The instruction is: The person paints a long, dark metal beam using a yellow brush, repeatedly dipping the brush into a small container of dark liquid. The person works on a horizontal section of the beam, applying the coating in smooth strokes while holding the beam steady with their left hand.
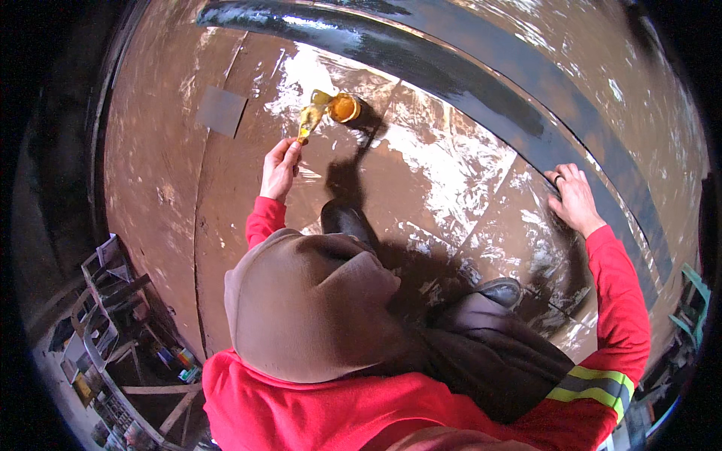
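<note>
My left hand (280, 169) pinches the handle end of a yellow-smeared paintbrush (309, 120). Its wide end sits close to the rim of a small round can (344, 107), which holds something orange-brown; whether brush and can touch, I cannot tell. Beyond them lies a long dark strip (451, 94), glossy at its left part and duller to the right. My right hand (575, 197), a dark ring on one finger, rests at the near edge of that strip with its fingers bent and thumb apart.
A second dark strip (556, 98) runs alongside the first. To the left, a small grey square plate (222, 112) lies on the brown, white-streaked surface (421, 180). My shoes (498, 292) are on this surface. Cluttered racks (113, 316) stand at the lower left, greenish pieces (696, 289) at the right.
</note>
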{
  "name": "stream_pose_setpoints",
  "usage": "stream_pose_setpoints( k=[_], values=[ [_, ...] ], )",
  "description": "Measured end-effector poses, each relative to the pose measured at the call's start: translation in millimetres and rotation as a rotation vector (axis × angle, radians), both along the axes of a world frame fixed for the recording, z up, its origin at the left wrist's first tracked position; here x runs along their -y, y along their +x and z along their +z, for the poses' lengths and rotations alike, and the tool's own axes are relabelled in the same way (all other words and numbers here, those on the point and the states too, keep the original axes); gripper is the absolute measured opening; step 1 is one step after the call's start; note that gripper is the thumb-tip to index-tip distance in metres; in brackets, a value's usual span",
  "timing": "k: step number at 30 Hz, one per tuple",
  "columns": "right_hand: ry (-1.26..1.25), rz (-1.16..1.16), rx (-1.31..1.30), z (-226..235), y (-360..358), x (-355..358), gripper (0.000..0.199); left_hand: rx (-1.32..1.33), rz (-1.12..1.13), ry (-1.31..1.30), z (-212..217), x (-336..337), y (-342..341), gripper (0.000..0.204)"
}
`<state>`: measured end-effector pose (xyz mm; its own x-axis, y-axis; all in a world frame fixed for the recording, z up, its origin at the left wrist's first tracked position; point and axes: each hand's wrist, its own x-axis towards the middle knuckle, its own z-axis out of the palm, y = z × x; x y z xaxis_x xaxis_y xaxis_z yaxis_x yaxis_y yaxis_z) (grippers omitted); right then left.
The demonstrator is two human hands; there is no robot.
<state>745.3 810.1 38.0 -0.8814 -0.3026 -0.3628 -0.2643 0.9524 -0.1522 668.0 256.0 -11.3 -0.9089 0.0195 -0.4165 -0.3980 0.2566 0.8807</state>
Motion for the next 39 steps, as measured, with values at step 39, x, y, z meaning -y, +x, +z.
stream_pose_setpoints(
  k=[39],
  values=[
    [-0.002,-0.357,0.215,-84,47,-66,0.075,-0.443,-1.181,-0.743,37,-384,-72,0.030]
  ],
)
